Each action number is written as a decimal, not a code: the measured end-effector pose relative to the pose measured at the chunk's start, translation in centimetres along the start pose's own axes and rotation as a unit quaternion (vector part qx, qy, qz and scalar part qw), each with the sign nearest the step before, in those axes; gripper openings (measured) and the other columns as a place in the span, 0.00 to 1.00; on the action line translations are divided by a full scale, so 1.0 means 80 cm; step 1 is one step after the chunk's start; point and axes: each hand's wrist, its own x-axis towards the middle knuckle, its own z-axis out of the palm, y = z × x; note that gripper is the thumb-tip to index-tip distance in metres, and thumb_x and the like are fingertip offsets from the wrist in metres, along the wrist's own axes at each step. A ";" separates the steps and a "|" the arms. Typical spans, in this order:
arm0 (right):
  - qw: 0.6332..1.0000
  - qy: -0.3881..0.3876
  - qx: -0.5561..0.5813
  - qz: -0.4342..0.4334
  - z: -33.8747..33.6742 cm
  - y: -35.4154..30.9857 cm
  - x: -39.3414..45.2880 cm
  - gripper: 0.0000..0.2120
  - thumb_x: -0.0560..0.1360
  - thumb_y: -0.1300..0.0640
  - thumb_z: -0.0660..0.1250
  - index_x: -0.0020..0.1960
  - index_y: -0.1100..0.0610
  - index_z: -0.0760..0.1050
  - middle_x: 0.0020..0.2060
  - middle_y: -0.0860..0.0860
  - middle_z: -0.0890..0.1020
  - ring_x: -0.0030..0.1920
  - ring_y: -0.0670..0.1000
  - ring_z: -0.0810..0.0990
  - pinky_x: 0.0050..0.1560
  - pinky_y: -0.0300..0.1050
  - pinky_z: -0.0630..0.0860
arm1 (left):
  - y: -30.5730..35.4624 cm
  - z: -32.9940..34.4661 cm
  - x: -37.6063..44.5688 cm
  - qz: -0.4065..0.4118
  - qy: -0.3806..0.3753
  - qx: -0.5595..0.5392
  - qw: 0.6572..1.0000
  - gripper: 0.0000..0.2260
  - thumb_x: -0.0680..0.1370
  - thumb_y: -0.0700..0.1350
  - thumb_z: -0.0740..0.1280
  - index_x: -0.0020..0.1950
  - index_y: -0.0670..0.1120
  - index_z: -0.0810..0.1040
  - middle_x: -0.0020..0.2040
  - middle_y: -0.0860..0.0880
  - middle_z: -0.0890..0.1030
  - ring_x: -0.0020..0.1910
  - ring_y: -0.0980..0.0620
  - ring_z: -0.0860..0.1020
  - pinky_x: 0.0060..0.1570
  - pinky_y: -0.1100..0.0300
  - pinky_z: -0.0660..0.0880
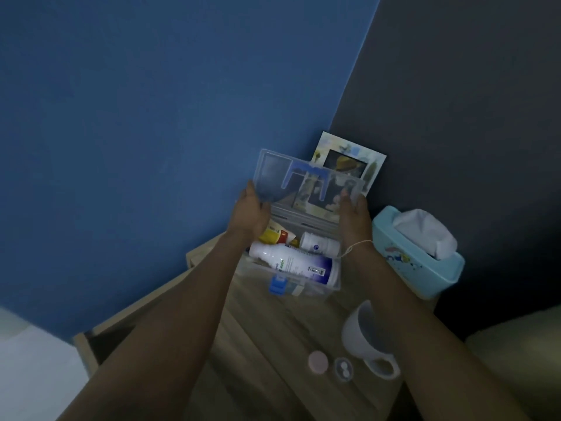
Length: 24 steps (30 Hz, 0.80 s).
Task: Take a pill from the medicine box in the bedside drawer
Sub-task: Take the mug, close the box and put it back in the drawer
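Observation:
A clear plastic medicine box (315,288) with a blue latch stands on the wooden bedside table (267,338). Its transparent lid (273,174), with a blue handle, is raised upright. My left hand (250,212) grips the lid's left edge and my right hand (353,212) grips its right edge. Inside the box lie a large white bottle with a purple label (297,262), a small white bottle (318,243) and a yellow and red tube (274,233). A small clear container holding two white pills (343,369) rests on the table beside a pink cap (317,362).
A white mug (364,335) stands near my right forearm. A light blue tissue box (419,253) sits at the right. A picture frame (349,159) leans in the wall corner behind the lid. An open drawer (100,341) juts out at lower left.

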 end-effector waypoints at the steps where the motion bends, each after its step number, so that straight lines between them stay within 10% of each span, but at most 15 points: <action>1: 0.999 0.012 0.033 0.003 -0.003 0.000 -0.001 0.24 0.79 0.42 0.56 0.71 0.53 0.65 0.67 0.53 0.73 0.67 0.55 0.71 0.66 0.49 0.67 | 0.000 -0.004 -0.004 0.007 0.011 -0.018 1.000 0.19 0.80 0.39 0.57 0.70 0.38 0.63 0.67 0.37 0.71 0.64 0.41 0.72 0.64 0.56 0.68; 5: 0.995 0.045 0.087 0.008 -0.021 -0.001 -0.019 0.21 0.79 0.40 0.54 0.63 0.51 0.72 0.61 0.53 0.78 0.59 0.53 0.76 0.63 0.51 0.71 | 0.007 -0.026 -0.024 0.019 0.055 -0.088 0.994 0.09 0.81 0.39 0.54 0.48 0.48 0.72 0.45 0.48 0.76 0.47 0.49 0.72 0.37 0.67 0.61; 12: 0.999 -0.019 0.036 0.012 -0.047 0.003 -0.063 0.28 0.70 0.32 0.58 0.58 0.50 0.78 0.59 0.53 0.80 0.59 0.55 0.78 0.64 0.56 0.71 | 0.009 -0.054 -0.081 -0.051 0.061 -0.189 0.979 0.25 0.81 0.58 0.48 0.61 0.46 0.78 0.64 0.49 0.77 0.65 0.49 0.74 0.68 0.53 0.66; 18: 0.973 -0.127 -0.183 -0.062 -0.049 0.015 -0.089 0.36 0.69 0.35 0.68 0.69 0.57 0.70 0.67 0.54 0.75 0.60 0.48 0.74 0.58 0.40 0.69 | -0.019 -0.051 -0.122 -0.009 0.039 -0.097 0.994 0.22 0.78 0.63 0.56 0.58 0.50 0.78 0.53 0.57 0.78 0.57 0.55 0.76 0.56 0.62 0.65; 24: 0.933 -0.180 -0.299 -0.083 -0.044 0.029 -0.102 0.49 0.65 0.39 0.75 0.76 0.60 0.57 0.76 0.56 0.61 0.74 0.55 0.62 0.68 0.42 0.61 | -0.035 -0.039 -0.134 0.000 -0.006 -0.003 1.000 0.32 0.76 0.59 0.65 0.75 0.48 0.60 0.73 0.46 0.69 0.72 0.46 0.67 0.68 0.57 0.63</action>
